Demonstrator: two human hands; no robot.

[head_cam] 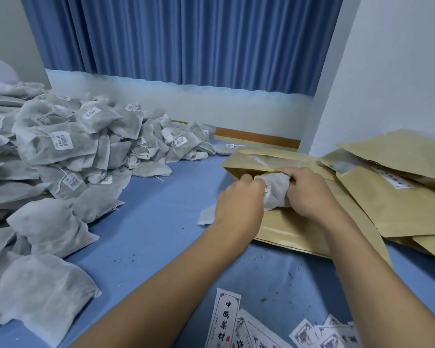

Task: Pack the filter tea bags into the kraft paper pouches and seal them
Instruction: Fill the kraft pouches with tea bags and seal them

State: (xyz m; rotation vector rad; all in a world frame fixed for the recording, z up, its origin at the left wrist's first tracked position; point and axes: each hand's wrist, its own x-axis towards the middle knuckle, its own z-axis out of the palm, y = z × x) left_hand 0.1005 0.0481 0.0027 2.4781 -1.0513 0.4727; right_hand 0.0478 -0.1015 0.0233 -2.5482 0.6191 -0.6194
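Observation:
A white filter tea bag (276, 193) with a barcode tag sits at the open mouth of a kraft paper pouch (284, 227) lying flat on the blue table. My left hand (239, 204) grips the bag's left side, knuckles up. My right hand (309, 194) grips its right side, fingers curled over the top. Another flat filter bag corner (206, 217) shows under my left wrist. A second kraft pouch (256, 160) lies just behind, open, with white contents inside.
A big heap of filter tea bags (60, 151) covers the left of the blue table (148, 222). More kraft pouches (402, 197) are stacked at right by the white wall. Printed labels (224, 320) lie at the near edge. Blue curtain behind.

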